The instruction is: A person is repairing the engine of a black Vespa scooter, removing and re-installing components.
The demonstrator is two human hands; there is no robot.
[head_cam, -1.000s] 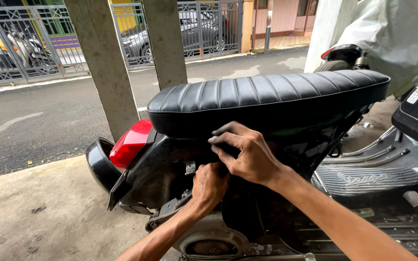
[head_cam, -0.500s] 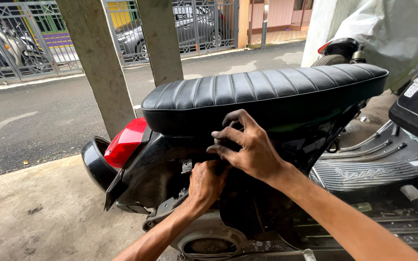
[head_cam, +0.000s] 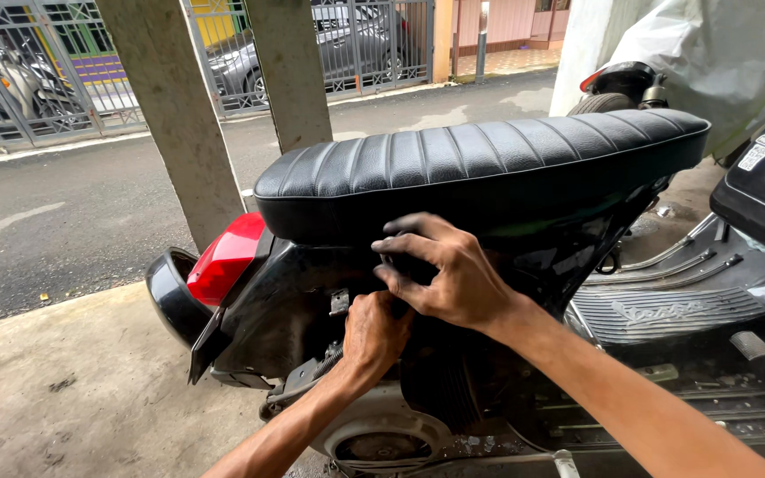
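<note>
Down under the scooter's ribbed black seat (head_cam: pixel 480 164), both hands worked at the same dark spot on the open side of the body. The right hand (head_cam: pixel 449 270) lay uppermost, its fingers (head_cam: pixel 400 245) curled and spread over a small black part (head_cam: pixel 407 265) just beneath the seat's lower edge; most of that part was covered by the palm, so its shape was hard to make out, and whether the fingers truly clamped it or only rested on it could not be told. Directly below, the left hand (head_cam: pixel 374 329) was pushed knuckles-out into the recess, touching the heel of the right hand; its fingertips were hidden inside the black bodywork (head_cam: pixel 289 305), so its grip could not be told either.

Left of the hands sat the red tail light (head_cam: pixel 226 258) and, beyond it, the glossy black rear fender (head_cam: pixel 168 296). Below the left wrist a grey engine casing (head_cam: pixel 382 434) showed, cut off by the bottom edge. Right of the grip ran the ribbed footboard (head_cam: pixel 666 305), partly crossed by the right forearm. Behind the seat stood two concrete pillars (head_cam: pixel 179 115), a road and a metal fence (head_cam: pixel 28 62).
</note>
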